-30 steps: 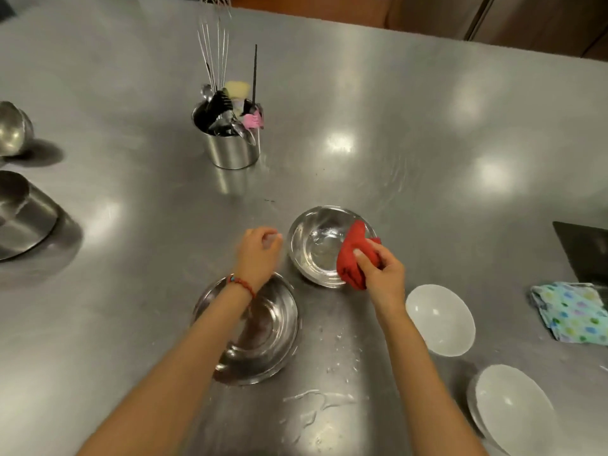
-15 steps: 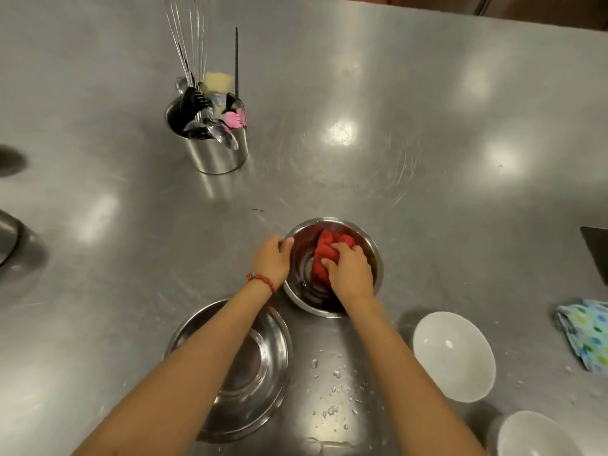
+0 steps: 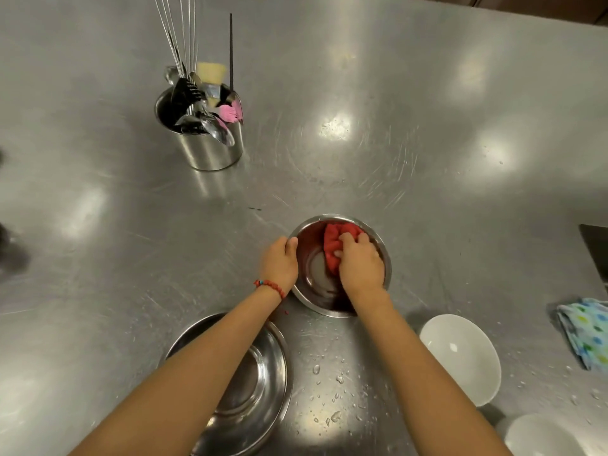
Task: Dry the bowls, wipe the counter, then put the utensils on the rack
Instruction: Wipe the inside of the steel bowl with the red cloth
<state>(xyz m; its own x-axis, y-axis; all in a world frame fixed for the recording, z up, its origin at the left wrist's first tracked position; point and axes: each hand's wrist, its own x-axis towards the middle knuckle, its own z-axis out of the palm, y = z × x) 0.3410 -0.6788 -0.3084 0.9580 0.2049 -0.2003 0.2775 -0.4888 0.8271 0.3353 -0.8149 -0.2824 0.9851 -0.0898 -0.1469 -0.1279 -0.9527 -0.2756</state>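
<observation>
A small steel bowl (image 3: 312, 271) stands at the middle of the steel counter (image 3: 427, 159). My right hand (image 3: 360, 263) is inside it and grips a red cloth (image 3: 332, 245), pressed against the bowl's inner wall. My left hand (image 3: 279, 261) holds the bowl's left rim, thumb over the edge. A larger steel bowl (image 3: 260, 390) sits near the front, partly under my left forearm. Two white bowls (image 3: 460, 355) (image 3: 539, 436) lie at the right front. A steel canister (image 3: 204, 149) at the back left holds a whisk, spoons, a brush and a pink spatula.
Water drops (image 3: 332, 390) are scattered on the counter between the big steel bowl and the white bowls. A spotted cloth (image 3: 589, 330) lies at the right edge, with a dark object (image 3: 597, 248) behind it.
My right hand has gone from the bowl's rim down into the bowl with the red cloth. My left hand has taken hold of the left rim. The view has tilted closer.
</observation>
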